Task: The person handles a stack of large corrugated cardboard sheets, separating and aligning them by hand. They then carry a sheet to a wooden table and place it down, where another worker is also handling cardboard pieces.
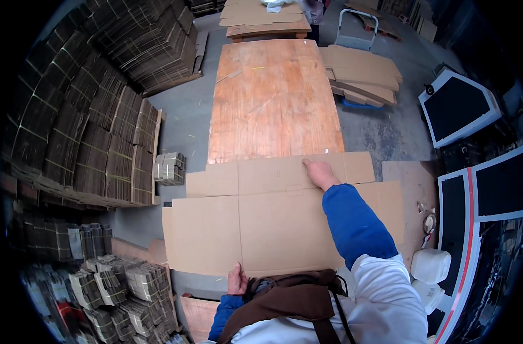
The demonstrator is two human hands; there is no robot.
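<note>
Bulkiest of all are the bundled cardboard stacks [95, 132] to the left of the wooden table [273, 103], piled in strapped blocks, presumably so that many flat pieces stand together in order and leave the table's side passable. The table itself runs away from the person, its broad top giving room to lay large pieces out. Over its near end lies the cardboard sheet [287, 235], spread open and creased into panels, reaching past both sides of the table; more board shows at its left and right edges, though whether this is flaps or a second sheet I cannot tell. Right of the table, toward its far end, rests a pile of flat cardboard [364, 66], low and level, which likely keeps the pieces from bending. A small strapped bundle [170, 168] sits on the floor just left of the table. The right hand [320, 174] lies on the sheet's far panel by the table's near end, partly open with the index finger stretched out, gripping no edge, probably to steady the board. The left hand [236, 281], nearer the person than the table's visible top, is half curled at the sheet's near edge; whether fingers pinch it from below is hidden.
</note>
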